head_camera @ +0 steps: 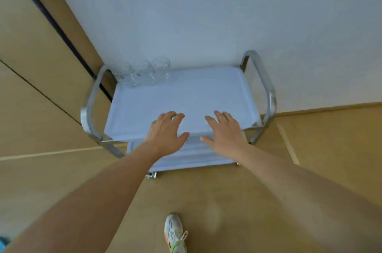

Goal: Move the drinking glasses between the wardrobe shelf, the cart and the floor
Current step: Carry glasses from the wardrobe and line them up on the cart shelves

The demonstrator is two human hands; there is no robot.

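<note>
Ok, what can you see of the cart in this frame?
The cart has a shiny metal tube frame with a looped handle at each end and two white-covered tiers. It stands on the wooden floor against a pale wall. A cluster of clear glasses stands upright at the top tier's far left corner. Both hands hover over its near edge.

three glasses (142, 73), one cart (182, 97), two hands (167, 133)

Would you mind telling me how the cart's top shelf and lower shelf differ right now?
The top shelf carries a cluster of clear glasses at its far left corner; the lower shelf shows nothing on its visible strip. The top shelf is in nearly full view, the lower shelf mostly hidden beneath it and the hands. Both are white.
</note>
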